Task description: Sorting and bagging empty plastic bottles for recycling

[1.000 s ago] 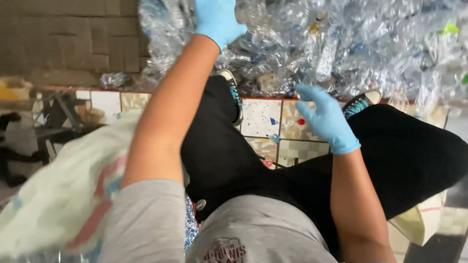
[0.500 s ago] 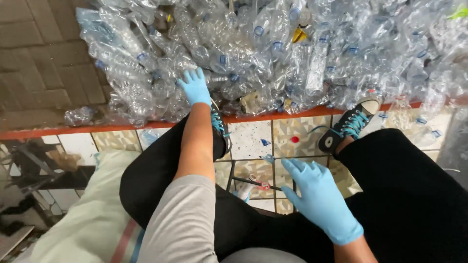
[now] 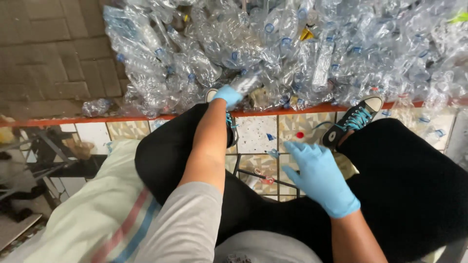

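The left hand in a blue glove (image 3: 227, 95) is closing its grip on a crushed clear plastic bottle (image 3: 246, 82) at the edge of the heap of clear plastic bottles (image 3: 312, 44); the right hand (image 3: 317, 178) is hovering open (empty). Tugging could be loosening neighbouring bottles onto the tiled floor (image 3: 256, 134).

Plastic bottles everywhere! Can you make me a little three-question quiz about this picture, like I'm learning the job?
1. True or false: both hands wear blue gloves.
2. Which hand grips a clear bottle at the pile's edge: A left, B right?
3. What colour are the shoe laces?

Key: 1 true. 2 A, the left hand; the right hand hovers open above the tiled floor. 3 blue.
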